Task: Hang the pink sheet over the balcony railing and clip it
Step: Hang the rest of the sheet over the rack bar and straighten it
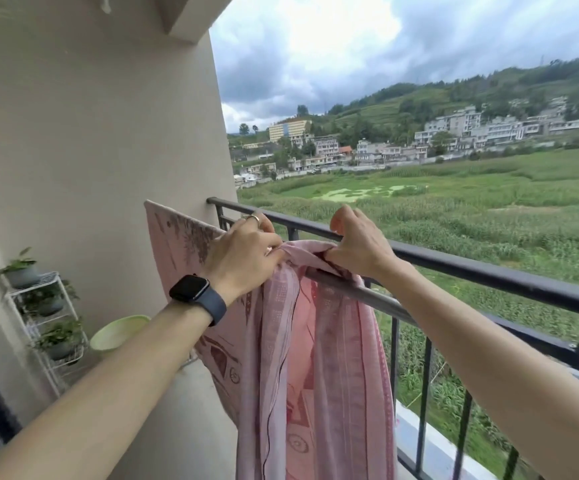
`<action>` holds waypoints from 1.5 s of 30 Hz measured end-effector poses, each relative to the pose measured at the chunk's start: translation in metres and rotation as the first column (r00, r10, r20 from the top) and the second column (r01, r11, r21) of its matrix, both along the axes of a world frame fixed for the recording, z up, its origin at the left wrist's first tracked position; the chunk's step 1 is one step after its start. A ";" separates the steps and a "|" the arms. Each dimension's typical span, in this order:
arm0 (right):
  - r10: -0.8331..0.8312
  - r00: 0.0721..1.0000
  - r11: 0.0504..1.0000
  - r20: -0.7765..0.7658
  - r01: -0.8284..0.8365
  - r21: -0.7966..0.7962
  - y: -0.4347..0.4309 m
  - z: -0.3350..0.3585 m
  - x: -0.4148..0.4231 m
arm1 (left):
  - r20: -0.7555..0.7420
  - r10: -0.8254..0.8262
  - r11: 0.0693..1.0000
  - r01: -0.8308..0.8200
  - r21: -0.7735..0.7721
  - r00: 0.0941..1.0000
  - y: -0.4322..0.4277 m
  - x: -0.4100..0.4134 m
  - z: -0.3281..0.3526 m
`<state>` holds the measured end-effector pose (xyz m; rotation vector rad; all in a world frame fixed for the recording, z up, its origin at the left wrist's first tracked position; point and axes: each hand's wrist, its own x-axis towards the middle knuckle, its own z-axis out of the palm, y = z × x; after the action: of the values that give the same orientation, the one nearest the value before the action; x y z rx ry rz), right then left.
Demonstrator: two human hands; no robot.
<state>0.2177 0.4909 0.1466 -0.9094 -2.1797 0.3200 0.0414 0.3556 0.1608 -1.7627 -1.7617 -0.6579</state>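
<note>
The pink patterned sheet (319, 368) hangs bunched over a grey inner bar (381, 299) that runs just inside the black balcony railing (489, 268). A flatter stretch of the sheet spreads away to the left (174, 233). My left hand (243, 251), with a ring and a dark watch on the wrist, grips the gathered top of the sheet. My right hand (357, 244) pinches the same fold just to the right, at the rail. No clip shows in either hand.
A beige wall (90, 133) closes the balcony's left end. A white wire rack (44, 323) with several potted plants stands in the corner, with a pale green basin (118, 332) beside it. Fields and houses lie far below beyond the railing.
</note>
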 end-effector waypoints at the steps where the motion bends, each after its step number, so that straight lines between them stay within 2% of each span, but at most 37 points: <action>1: 0.077 0.992 0.995 -0.100 -0.082 -0.052 -0.011 -0.002 0.005 | 0.104 -0.033 0.999 0.033 -0.004 0.994 -0.002 0.007 0.004; 3: 0.174 0.938 0.982 -0.301 -0.187 -0.016 -0.032 -0.012 0.017 | 0.299 -0.090 0.994 0.107 -0.039 0.950 -0.002 0.021 0.012; 4: 0.186 0.929 0.982 -0.319 -0.180 0.047 -0.040 -0.020 0.024 | 0.404 -0.114 0.987 0.151 -0.060 0.908 -0.002 0.028 0.016; 6: 0.095 0.982 0.989 -0.166 -0.074 0.129 -0.047 -0.032 0.036 | 0.592 -0.158 0.967 0.246 -0.072 0.791 0.000 0.043 0.022; 8: -0.142 0.989 0.967 0.031 0.132 0.216 -0.045 -0.035 0.046 | 0.753 -0.182 0.938 0.342 -0.061 0.633 -0.002 0.061 0.026; 9: -0.244 0.968 0.940 0.055 0.222 0.261 -0.043 -0.034 0.053 | 0.796 -0.181 0.926 0.372 -0.060 0.577 -0.003 0.069 0.027; 10: -0.313 0.948 0.914 0.053 0.285 0.289 -0.042 -0.030 0.060 | 0.808 -0.171 0.920 0.385 -0.074 0.563 -0.004 0.074 0.025; 11: -0.354 0.935 0.894 0.035 0.326 0.308 -0.042 -0.023 0.068 | 0.796 -0.165 0.918 0.386 -0.092 0.582 -0.006 0.080 0.024; 13: -0.403 0.914 0.865 -0.045 0.396 0.308 -0.043 -0.009 0.091 | 0.687 -0.158 0.934 0.333 -0.129 0.710 -0.013 0.089 0.017; 16: -0.418 0.888 0.844 -0.191 0.457 0.279 -0.053 0.004 0.124 | 0.371 -0.168 0.957 0.242 -0.160 0.913 -0.031 0.102 0.003; 18: -0.411 0.909 0.887 -0.070 0.417 0.200 -0.062 0.003 0.140 | 0.159 -0.170 0.961 0.199 -0.189 0.972 -0.040 0.115 -0.011; 20: -0.386 0.907 0.922 0.168 0.384 0.045 -0.072 -0.005 0.154 | 0.059 -0.194 0.967 0.201 -0.158 0.979 -0.044 0.130 -0.027; 21: -0.380 0.895 0.920 0.231 0.391 -0.003 -0.076 -0.007 0.163 | 0.044 -0.225 0.966 0.228 -0.124 0.973 -0.047 0.136 -0.033; 23: -0.386 0.899 0.910 0.205 0.408 -0.077 -0.085 -0.009 0.185 | 0.049 -0.304 0.948 0.308 -0.085 0.951 -0.052 0.153 -0.044; 26: -0.340 0.937 0.896 -0.078 0.298 -0.328 -0.098 -0.001 0.214 | 0.127 -0.370 0.928 0.374 -0.003 0.920 -0.056 0.180 -0.049; 28: -0.318 0.931 0.852 -0.180 0.197 -0.485 -0.107 0.003 0.230 | 0.262 -0.408 0.907 0.420 0.009 0.875 -0.056 0.196 -0.050; 31: -0.296 0.948 0.829 -0.112 0.197 -0.524 -0.115 0.001 0.253 | 0.522 -0.407 0.865 0.500 -0.046 0.750 -0.057 0.210 -0.046; 33: -0.259 0.961 0.835 -0.099 0.171 -0.523 -0.123 -0.003 0.266 | 0.594 -0.394 0.853 0.519 -0.047 0.702 -0.058 0.215 -0.044; 34: -0.232 0.969 0.843 -0.089 0.154 -0.516 -0.126 -0.005 0.270 | 0.619 -0.392 0.857 0.515 -0.025 0.681 -0.061 0.218 -0.043; 36: -0.179 0.981 0.878 0.076 0.194 -0.438 -0.136 -0.009 0.270 | 0.701 -0.372 0.862 0.507 0.016 0.609 -0.067 0.225 -0.040; 38: -0.263 0.919 0.930 0.293 0.323 -0.176 -0.135 -0.021 0.268 | 0.782 -0.336 0.867 0.497 0.037 0.526 -0.073 0.233 -0.037; 40: -0.366 0.872 0.930 0.323 0.355 0.096 -0.131 -0.027 0.265 | 0.807 -0.320 0.874 0.484 0.049 0.496 -0.080 0.242 -0.035; 41: -0.367 0.890 0.928 0.270 0.334 0.162 -0.125 -0.029 0.267 | 0.791 -0.323 0.876 0.480 0.042 0.520 -0.083 0.247 -0.036; 42: -0.338 0.915 0.936 0.219 0.304 0.176 -0.119 -0.029 0.271 | 0.740 -0.319 0.885 0.465 0.009 0.592 -0.085 0.251 -0.036; 44: -0.227 0.953 0.971 0.200 0.206 0.124 -0.107 -0.025 0.281 | 0.508 -0.251 0.933 0.346 -0.100 0.824 -0.086 0.256 -0.042; 45: -0.167 0.958 0.985 0.233 0.151 0.086 -0.104 -0.023 0.286 | 0.368 -0.195 0.958 0.256 -0.126 0.909 -0.087 0.256 -0.046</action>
<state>0.5040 0.3872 0.1238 -1.1262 -2.3004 0.0592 0.2975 0.2687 0.1149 -2.0941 -1.9078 -0.9991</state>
